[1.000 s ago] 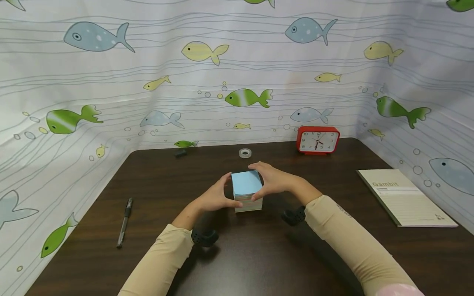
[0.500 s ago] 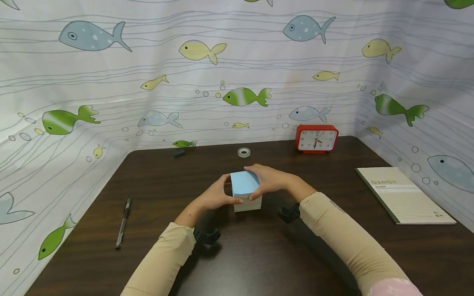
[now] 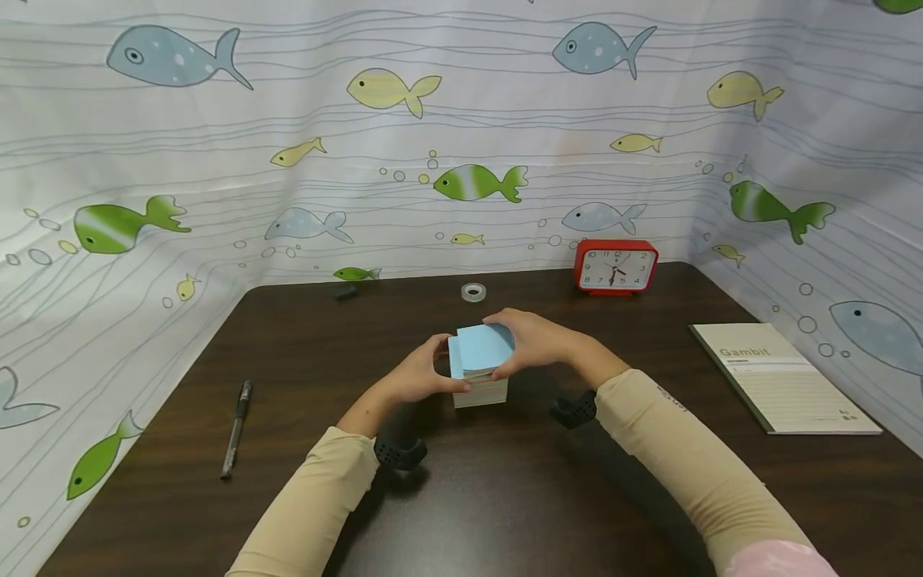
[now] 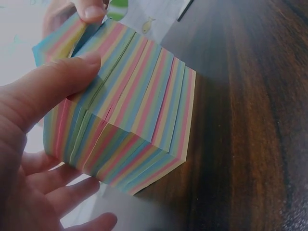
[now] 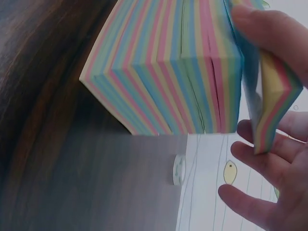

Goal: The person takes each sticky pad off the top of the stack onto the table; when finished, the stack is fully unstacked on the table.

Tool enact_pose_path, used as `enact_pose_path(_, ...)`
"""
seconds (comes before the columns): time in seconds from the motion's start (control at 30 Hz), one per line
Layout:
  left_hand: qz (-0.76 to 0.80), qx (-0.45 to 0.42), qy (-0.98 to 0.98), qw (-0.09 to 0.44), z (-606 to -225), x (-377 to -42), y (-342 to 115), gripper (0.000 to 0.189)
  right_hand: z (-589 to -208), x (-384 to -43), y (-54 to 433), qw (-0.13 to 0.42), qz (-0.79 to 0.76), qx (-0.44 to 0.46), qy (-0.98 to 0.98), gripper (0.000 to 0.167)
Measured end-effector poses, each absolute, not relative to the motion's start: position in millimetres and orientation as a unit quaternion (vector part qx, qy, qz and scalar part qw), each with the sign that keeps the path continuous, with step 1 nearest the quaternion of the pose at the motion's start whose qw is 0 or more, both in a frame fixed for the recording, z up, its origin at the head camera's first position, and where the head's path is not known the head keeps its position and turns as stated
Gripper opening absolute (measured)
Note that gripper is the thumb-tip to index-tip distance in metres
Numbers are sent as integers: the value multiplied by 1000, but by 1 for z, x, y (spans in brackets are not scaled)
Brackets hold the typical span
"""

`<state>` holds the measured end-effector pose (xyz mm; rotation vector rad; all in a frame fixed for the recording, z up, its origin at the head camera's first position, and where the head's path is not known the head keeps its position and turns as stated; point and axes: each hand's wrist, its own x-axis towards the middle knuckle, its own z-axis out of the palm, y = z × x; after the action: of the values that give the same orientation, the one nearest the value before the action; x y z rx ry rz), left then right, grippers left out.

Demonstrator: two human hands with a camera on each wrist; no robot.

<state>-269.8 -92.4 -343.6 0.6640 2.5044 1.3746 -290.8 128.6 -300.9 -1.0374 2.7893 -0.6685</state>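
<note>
A cube-shaped stack of sticky-note-like paper (image 3: 481, 393), blue on top with pastel-striped sides, stands on the dark table. My left hand (image 3: 417, 373) holds its left side, the thumb (image 4: 72, 77) on the near striped face and the fingers spread around the side. With my right hand (image 3: 537, 343) I pinch a thin top pad of notes (image 3: 486, 348) between thumb and fingers. That pad (image 5: 276, 91) is shifted right and tilted, and a narrow gap parts it from the stack (image 5: 163, 72) in the right wrist view.
A roll of tape (image 3: 473, 292) and a small dark block, perhaps an eraser (image 3: 346, 292), lie near the back edge. A red clock (image 3: 616, 268) stands at back right. A notebook (image 3: 786, 378) lies on the right, a pen (image 3: 236, 430) on the left. Fish-patterned cloth surrounds the table.
The top pad has come away from the stack, moving up and right in my right hand. My left hand has stayed at the stack's left side.
</note>
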Motion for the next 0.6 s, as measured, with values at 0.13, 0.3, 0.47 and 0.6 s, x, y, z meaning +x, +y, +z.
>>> enact_pose_path(0.13, 472, 225, 845, 110, -338, -266, -92, 78, -300, -290, 140, 39, -238, -338, 910, 84)
enact_pose_path(0.3, 467, 222, 850, 98, -353, -281, -94, 83, -298, -292, 156, 23, -243, -331, 912, 85)
enact_pose_path(0.47, 455, 229, 855, 93, -355, -282, -95, 84, -297, -288, 171, 8, -229, -313, 922, 84)
enact_pose_path(0.6, 458, 222, 855, 99, -356, -280, -97, 86, -298, -284, 182, 7, -219, -301, 928, 83)
